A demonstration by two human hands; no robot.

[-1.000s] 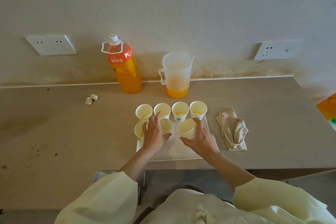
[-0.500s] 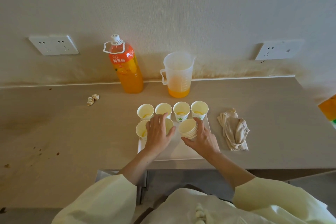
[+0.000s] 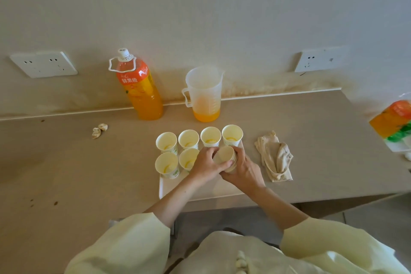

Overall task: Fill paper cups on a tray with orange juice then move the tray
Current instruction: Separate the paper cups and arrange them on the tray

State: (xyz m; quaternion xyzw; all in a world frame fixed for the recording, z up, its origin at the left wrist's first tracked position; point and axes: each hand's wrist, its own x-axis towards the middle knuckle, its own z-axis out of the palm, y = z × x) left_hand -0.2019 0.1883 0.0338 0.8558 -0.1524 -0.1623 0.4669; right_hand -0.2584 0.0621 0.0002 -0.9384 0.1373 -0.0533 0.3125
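A white tray (image 3: 165, 187) lies near the counter's front edge. On it stand several paper cups (image 3: 188, 139) in two rows, each with a little orange juice at the bottom. My right hand (image 3: 245, 171) grips a tilted stack of nested paper cups (image 3: 225, 155) over the tray's right part. My left hand (image 3: 205, 165) pinches the rim of the stack's top cup. A large orange juice bottle (image 3: 141, 93) and a clear measuring jug (image 3: 204, 95) with some juice stand by the wall.
A crumpled beige cloth (image 3: 275, 158) lies right of the tray. Two small paper wads (image 3: 99, 130) sit at the left. An orange packet (image 3: 393, 120) is at the far right edge. Wall sockets (image 3: 43, 64) flank the counter.
My left hand moved right from the front-row cup to the cup stack and took hold of its top cup. My right hand tilted the stack toward the left.
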